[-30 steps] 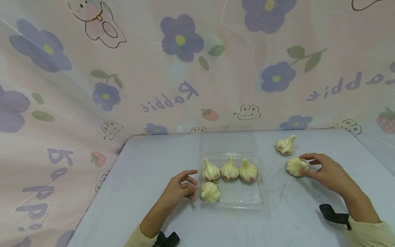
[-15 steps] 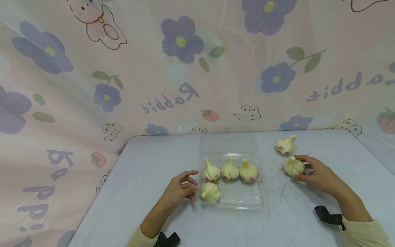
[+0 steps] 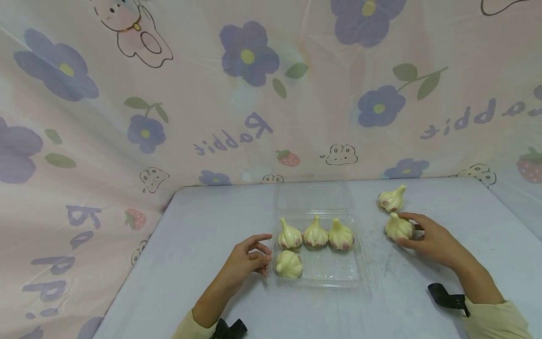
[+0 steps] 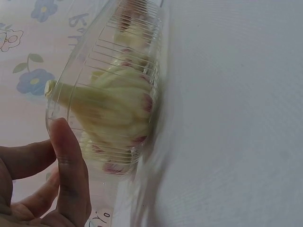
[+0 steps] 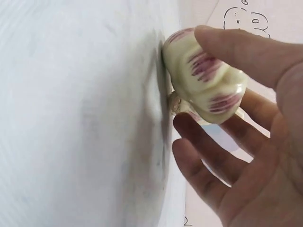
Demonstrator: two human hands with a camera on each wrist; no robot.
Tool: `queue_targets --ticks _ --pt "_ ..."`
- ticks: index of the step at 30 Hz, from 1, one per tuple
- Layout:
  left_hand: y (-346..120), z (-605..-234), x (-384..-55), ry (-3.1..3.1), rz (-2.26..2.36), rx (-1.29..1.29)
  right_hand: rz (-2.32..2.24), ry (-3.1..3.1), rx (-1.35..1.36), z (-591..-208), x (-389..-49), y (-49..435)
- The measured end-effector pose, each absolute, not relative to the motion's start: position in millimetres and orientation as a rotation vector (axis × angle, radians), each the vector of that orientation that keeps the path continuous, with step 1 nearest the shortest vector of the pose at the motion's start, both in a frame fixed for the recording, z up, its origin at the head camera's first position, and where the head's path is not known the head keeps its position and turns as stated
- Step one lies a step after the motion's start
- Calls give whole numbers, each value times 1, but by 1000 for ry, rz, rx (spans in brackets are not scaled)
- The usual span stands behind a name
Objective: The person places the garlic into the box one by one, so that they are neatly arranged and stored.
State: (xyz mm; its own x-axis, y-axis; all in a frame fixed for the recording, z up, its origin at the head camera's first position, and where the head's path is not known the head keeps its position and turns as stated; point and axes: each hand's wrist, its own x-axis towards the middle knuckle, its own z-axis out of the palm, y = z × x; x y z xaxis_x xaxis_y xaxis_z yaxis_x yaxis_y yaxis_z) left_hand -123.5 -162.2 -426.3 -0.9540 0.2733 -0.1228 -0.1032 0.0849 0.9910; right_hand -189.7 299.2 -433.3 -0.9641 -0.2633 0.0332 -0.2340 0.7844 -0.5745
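Note:
With its thumb and fingers, my right hand (image 3: 436,240) pinches a garlic bulb (image 3: 399,228) on the right of the table. In the right wrist view this garlic bulb (image 5: 206,80) shows purple streaks, its base close to the white surface. My left hand (image 3: 245,259) is at the left side of a clear plastic clamshell box (image 3: 330,270), fingers loosely bent. A fingertip (image 4: 64,135) overlaps the box's clear wall in the left wrist view. Inside the box stand three garlic bulbs in the back row, one being the middle bulb (image 3: 315,233), and another bulb (image 3: 289,264) at front left.
Behind the held one lies a loose garlic bulb (image 3: 392,199). The box's lid (image 3: 313,195) is folded back toward the far edge of the white table (image 3: 203,212). A flowered cloth (image 3: 296,108) hangs behind. Black camera mounts (image 3: 446,297) sit on both wrists.
My right hand has shifted left with the garlic bulb, turning it so its stem points up and away. My left hand and the box have stayed in place.

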Motion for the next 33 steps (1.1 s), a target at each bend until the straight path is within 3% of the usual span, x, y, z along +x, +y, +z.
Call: queue_targets --ticks 10,33 --pt "-162 -427 -124 2078 1949 157 -956 2946 -283 -430 -189 294" --pt "-162 -426 -123 2075 1945 166 -1015 2994 -285 -414 -182 290"
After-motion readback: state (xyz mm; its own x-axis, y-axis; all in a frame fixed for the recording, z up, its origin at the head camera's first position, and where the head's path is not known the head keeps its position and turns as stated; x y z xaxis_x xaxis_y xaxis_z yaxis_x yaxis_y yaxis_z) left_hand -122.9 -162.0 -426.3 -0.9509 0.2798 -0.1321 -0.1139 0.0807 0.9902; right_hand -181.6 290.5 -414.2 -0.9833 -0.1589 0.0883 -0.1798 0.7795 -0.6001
